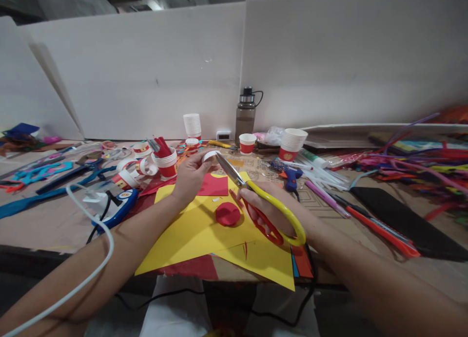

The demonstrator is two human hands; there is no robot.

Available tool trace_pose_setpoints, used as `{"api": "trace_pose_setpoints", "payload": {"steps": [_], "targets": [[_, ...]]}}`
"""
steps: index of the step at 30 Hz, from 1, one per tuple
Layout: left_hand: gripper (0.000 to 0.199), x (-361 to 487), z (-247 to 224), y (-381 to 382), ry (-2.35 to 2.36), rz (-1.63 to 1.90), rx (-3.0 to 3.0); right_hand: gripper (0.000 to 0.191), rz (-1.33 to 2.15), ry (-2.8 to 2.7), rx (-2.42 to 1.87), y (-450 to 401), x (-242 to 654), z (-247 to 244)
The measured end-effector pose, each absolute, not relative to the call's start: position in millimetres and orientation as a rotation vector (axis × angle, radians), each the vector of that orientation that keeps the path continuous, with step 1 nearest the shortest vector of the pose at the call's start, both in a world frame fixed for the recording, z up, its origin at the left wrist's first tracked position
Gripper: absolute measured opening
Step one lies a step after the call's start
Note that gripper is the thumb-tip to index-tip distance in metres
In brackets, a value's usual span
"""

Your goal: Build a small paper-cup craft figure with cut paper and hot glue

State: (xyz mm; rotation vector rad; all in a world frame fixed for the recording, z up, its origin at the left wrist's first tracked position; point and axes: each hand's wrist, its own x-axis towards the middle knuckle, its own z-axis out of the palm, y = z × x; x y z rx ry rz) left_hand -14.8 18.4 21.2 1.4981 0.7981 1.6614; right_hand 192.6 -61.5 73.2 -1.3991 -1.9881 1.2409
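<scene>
My left hand (190, 175) pinches a small white curved paper piece (210, 155), which looks like part of a paper cup. Scissors (281, 206) with one yellow and one red handle are gripped in my right hand (268, 203). Their blades point up and left, with the tips at the paper piece's edge. Below both hands lie yellow paper sheets (183, 239). On them rest a red paper disc (227, 214), a red paper rectangle (212, 186) and a tiny white scrap (215, 199).
To the left stand a red-and-white cup (166, 164) with red items inside, cut cup rings (126, 180) and a blue tape dispenser (122, 210). Behind are a water bottle (245, 118) and stacked cups (292, 144). A glue gun (291, 177) and a utility knife (383, 230) lie right.
</scene>
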Motion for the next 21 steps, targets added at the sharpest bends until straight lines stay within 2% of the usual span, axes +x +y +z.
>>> {"api": "trace_pose_setpoints", "payload": {"steps": [21], "targets": [[0.032, -13.7, 22.9, 16.2, 0.816, 1.647, 1.538, 0.033, 1.181, -2.014, -1.372, -60.7, 193.8, 71.6]]}}
